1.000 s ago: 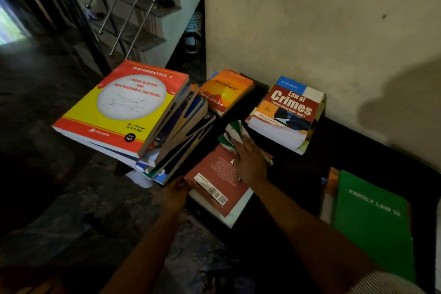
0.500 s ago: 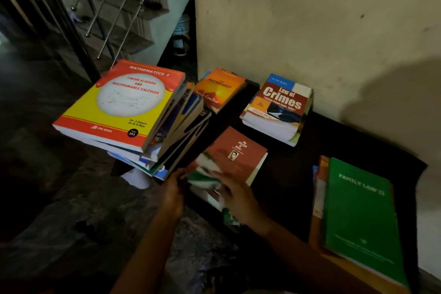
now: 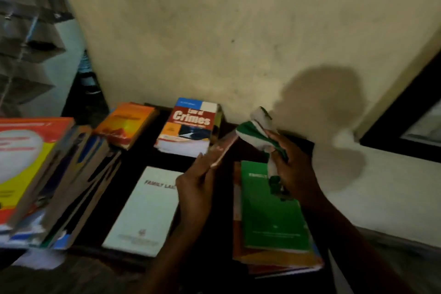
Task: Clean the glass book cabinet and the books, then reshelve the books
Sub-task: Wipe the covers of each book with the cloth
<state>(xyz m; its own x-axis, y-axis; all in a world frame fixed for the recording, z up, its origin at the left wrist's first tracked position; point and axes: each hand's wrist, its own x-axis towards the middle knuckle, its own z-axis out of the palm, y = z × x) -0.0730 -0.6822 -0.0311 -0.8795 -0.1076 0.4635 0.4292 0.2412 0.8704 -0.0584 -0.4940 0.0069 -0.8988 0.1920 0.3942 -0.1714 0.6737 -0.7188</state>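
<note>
My left hand (image 3: 196, 184) grips a thin red-brown book (image 3: 223, 149), lifted off the table and tilted edge-on. My right hand (image 3: 292, 167) holds a green-and-white striped cloth (image 3: 256, 130) just to the right of that book. Below the hands lie a white "Family Law" book (image 3: 143, 210) and a green book (image 3: 269, 217) on top of a small pile. "Law of Crimes" (image 3: 191, 126) and an orange book (image 3: 127, 124) rest by the wall. A tall leaning stack with a yellow-and-red maths book (image 3: 26, 162) fills the left.
All books lie on a dark low table (image 3: 152, 155) against a cream wall (image 3: 214, 31). A dark window frame (image 3: 401, 126) sits at the right above a pale ledge. Stairs show dimly at the far left.
My left hand lifted the red-brown book off the table, uncovering the white book beneath. My right hand raised the cloth beside it. The camera swung right and up.
</note>
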